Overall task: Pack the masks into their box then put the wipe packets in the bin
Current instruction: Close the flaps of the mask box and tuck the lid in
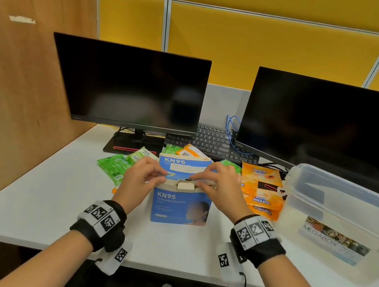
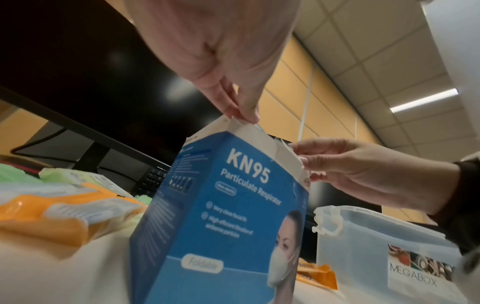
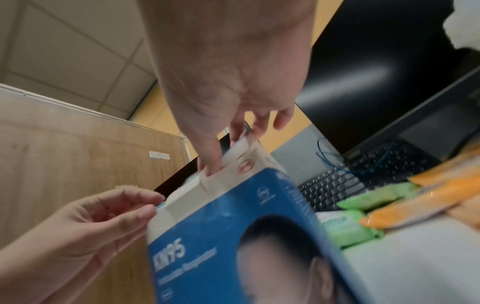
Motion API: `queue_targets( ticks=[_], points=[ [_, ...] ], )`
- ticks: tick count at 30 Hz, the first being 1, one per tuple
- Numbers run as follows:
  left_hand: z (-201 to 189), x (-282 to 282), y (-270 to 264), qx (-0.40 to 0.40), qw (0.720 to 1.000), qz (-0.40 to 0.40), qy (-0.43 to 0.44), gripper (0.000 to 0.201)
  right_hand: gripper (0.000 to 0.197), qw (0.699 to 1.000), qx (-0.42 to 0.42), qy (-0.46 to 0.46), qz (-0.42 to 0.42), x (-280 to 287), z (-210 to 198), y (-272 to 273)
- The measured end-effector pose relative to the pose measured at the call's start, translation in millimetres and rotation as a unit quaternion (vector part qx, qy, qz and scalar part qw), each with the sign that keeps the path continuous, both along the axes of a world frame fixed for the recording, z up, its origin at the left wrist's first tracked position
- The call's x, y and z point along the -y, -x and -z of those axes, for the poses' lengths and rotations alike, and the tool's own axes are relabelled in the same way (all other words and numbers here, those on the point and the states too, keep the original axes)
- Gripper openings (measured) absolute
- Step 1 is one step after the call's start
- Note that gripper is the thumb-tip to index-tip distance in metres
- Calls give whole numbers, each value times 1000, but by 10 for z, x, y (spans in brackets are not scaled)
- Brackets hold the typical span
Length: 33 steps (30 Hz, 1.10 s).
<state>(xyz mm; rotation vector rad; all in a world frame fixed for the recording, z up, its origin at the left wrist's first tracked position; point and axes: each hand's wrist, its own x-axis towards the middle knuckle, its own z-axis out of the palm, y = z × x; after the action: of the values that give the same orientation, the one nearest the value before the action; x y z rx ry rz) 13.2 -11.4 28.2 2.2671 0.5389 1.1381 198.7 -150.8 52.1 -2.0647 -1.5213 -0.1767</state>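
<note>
Blue cardboard KN95 mask box point(image 1: 180, 207) stands upright on white tabletop point(image 1: 47, 207), directly under both hands, top open.
Left hand point(image 1: 138, 180) fingers pinch left side flap; right hand point(image 1: 222, 190) fingers pinch right side flap.
Flaps lie between fingertips, equally near; probably next fold inward.
Clear plastic bin point(image 1: 343, 219) at right, wipe packets point(image 1: 261, 193) not yet inside.

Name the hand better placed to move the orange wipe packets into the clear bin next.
Right. The right hand is at the mask box top, beside the orange wipe packets and clear bin; the left hand is on the far side.
</note>
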Motion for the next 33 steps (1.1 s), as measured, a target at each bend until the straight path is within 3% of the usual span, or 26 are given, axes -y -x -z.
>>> queue_targets(
  ticks=[2, 7, 15, 19, 29, 33],
  points=[
    [7, 24, -13, 1, 1000, 1, -21, 10, 16, 999, 39, -24, 27, -9, 19, 60],
    [-6, 24, -11, -7, 999, 6, -31, 11, 15, 995, 83, -30, -51, -41, 36, 128],
    [-82, -21, 43, -72, 997, -2, -4, 21, 12, 997, -72, 23, -29, -135, -65, 147],
    [-73, -12, 46, -66, 998, -11, 1, 16, 15, 997, -29, 64, -16, -150, -81, 174],
    [-129, -51, 71, -95, 995, 29, -1, 14, 13, 996, -63, -59, 12, -149, 33, 273],
    [-134, -63, 57, -111, 994, 20, -4, 12, 15, 998, -57, -28, 10, -177, 33, 276]
  ],
)
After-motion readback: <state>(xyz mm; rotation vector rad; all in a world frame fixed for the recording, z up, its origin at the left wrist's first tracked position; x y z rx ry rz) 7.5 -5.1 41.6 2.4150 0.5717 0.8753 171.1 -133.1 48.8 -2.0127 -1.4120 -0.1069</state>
